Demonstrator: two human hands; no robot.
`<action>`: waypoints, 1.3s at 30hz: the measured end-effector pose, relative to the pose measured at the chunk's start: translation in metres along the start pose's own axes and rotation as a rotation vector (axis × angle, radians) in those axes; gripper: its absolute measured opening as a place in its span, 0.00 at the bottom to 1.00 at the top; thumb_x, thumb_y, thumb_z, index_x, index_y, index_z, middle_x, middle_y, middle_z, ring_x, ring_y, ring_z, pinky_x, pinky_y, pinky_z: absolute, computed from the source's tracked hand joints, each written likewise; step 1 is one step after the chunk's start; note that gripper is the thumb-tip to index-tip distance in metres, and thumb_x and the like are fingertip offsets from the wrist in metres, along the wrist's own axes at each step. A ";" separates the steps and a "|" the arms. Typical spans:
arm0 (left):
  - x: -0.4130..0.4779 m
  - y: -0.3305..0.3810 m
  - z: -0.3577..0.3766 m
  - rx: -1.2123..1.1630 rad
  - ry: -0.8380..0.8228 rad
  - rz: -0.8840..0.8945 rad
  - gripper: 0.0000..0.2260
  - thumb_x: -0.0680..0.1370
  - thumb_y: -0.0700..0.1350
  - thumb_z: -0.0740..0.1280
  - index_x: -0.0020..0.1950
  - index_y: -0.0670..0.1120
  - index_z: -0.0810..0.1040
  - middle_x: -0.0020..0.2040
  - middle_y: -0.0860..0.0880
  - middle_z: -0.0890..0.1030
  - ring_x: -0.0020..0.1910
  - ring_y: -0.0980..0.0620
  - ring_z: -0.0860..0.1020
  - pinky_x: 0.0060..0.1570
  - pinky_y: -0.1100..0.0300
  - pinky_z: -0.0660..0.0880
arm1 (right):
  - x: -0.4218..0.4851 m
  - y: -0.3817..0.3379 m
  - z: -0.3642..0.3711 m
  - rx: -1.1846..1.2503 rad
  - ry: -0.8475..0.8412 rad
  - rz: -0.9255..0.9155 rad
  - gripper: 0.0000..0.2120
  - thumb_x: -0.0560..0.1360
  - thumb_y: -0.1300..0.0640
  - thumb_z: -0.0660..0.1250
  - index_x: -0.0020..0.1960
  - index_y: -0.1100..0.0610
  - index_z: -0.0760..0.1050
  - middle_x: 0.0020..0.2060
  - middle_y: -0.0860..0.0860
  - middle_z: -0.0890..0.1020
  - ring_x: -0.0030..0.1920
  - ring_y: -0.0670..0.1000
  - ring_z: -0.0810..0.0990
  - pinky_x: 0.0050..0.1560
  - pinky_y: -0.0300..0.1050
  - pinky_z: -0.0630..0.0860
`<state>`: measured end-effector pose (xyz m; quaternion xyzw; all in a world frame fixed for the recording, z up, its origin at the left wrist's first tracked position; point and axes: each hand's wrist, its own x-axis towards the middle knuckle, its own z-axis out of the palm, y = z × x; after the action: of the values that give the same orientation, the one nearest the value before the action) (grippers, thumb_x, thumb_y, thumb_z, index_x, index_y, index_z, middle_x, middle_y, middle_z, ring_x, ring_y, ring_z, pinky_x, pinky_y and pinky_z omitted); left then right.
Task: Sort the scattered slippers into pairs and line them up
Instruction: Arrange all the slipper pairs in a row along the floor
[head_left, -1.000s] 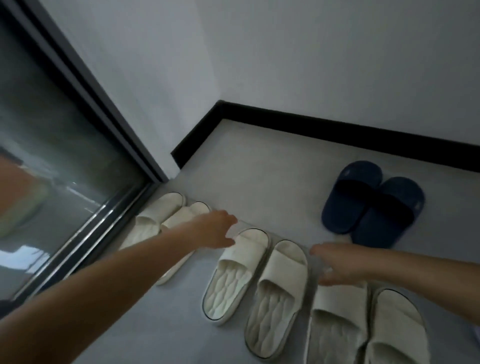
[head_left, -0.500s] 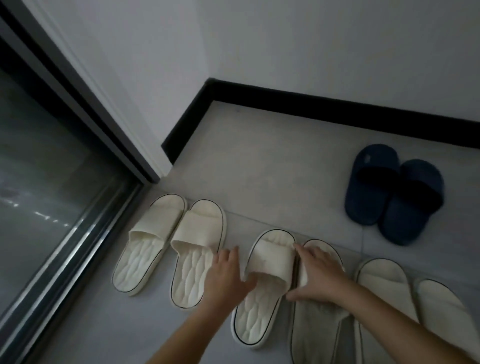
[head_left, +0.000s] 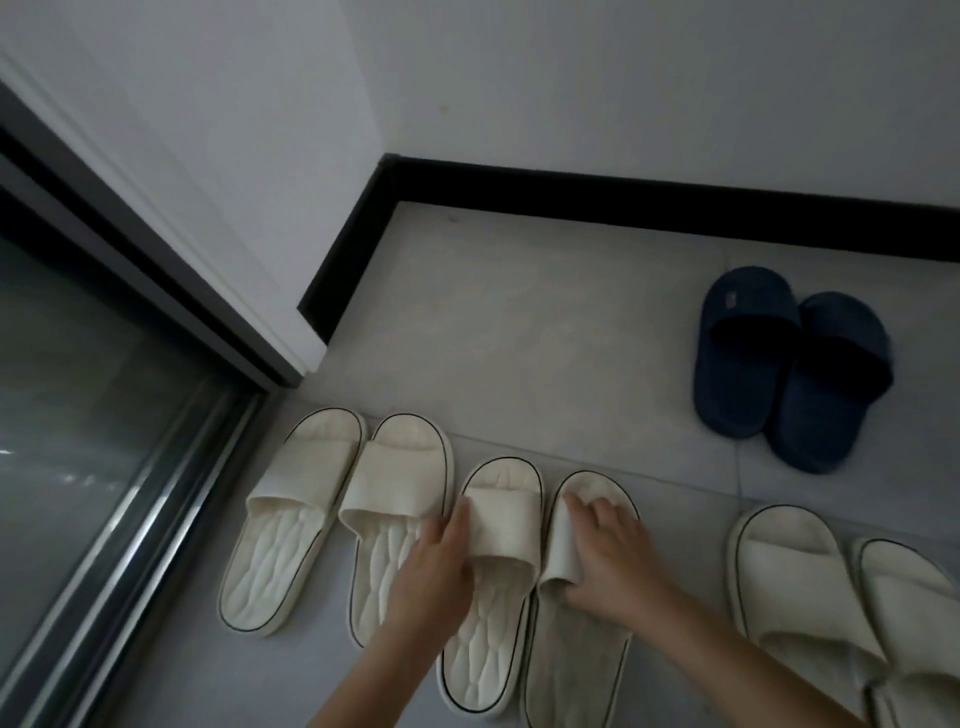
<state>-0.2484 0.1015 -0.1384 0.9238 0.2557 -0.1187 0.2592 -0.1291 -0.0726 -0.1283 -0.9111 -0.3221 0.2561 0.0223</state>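
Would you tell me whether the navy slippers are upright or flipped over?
Upright: both navy slippers show straps and footbeds facing up.
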 end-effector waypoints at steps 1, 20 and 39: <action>-0.005 -0.006 -0.005 -0.023 -0.006 0.015 0.29 0.74 0.51 0.66 0.73 0.53 0.60 0.66 0.52 0.64 0.59 0.49 0.73 0.50 0.59 0.72 | -0.001 -0.001 0.001 -0.019 0.002 0.006 0.52 0.63 0.33 0.66 0.76 0.53 0.44 0.68 0.54 0.62 0.68 0.57 0.62 0.69 0.50 0.58; 0.019 -0.101 -0.043 -0.383 0.492 -0.423 0.07 0.73 0.43 0.66 0.38 0.40 0.74 0.44 0.46 0.76 0.45 0.41 0.74 0.43 0.47 0.73 | 0.090 -0.148 -0.009 0.221 -0.042 -0.234 0.37 0.61 0.46 0.73 0.64 0.56 0.61 0.61 0.55 0.66 0.57 0.60 0.73 0.55 0.49 0.72; -0.019 0.020 0.026 -0.041 0.279 0.163 0.33 0.70 0.52 0.67 0.73 0.48 0.62 0.73 0.47 0.65 0.69 0.46 0.64 0.67 0.53 0.62 | -0.024 0.020 0.004 0.254 0.019 0.062 0.54 0.58 0.30 0.69 0.75 0.43 0.45 0.76 0.48 0.46 0.75 0.53 0.48 0.73 0.48 0.51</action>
<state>-0.2558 0.0646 -0.1455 0.9435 0.2157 0.0373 0.2488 -0.1348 -0.1032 -0.1251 -0.9130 -0.2584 0.2866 0.1324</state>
